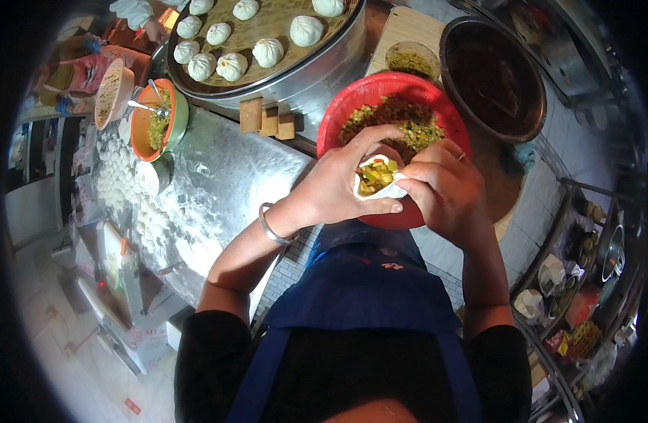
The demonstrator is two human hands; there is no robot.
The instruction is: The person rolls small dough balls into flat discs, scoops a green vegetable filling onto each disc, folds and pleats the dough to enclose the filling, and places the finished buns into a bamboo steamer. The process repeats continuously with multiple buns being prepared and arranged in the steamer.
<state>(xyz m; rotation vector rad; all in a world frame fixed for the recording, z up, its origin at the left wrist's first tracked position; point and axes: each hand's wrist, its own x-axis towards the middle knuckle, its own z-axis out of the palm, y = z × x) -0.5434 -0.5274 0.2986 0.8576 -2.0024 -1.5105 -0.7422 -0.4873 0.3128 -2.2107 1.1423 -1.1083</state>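
Observation:
My left hand (334, 182) cups a round dough wrapper (381, 191) filled with chopped vegetable filling. At the wrapper's right edge, the fingertips of my right hand (443, 185) pinch the dough. Both hands are above a red plastic basin (337, 113) that holds yellow-green and darker brown chopped filling (408, 119). Several pleated buns (268, 53) sit spaced apart on the woven mat of a large round metal steamer (302, 79) beyond the hands. The far side of the basin's near part is partly hidden by my hands.
At left, a floured metal table (234, 158) bears small dough pieces (152, 222) and an orange-and-green bowl (181, 113) with filling and spoons. A large dark metal basin (493, 79) stands right. Another person's hand (156, 30) shows at upper left. A cluttered shelf rack (546, 254) is at right.

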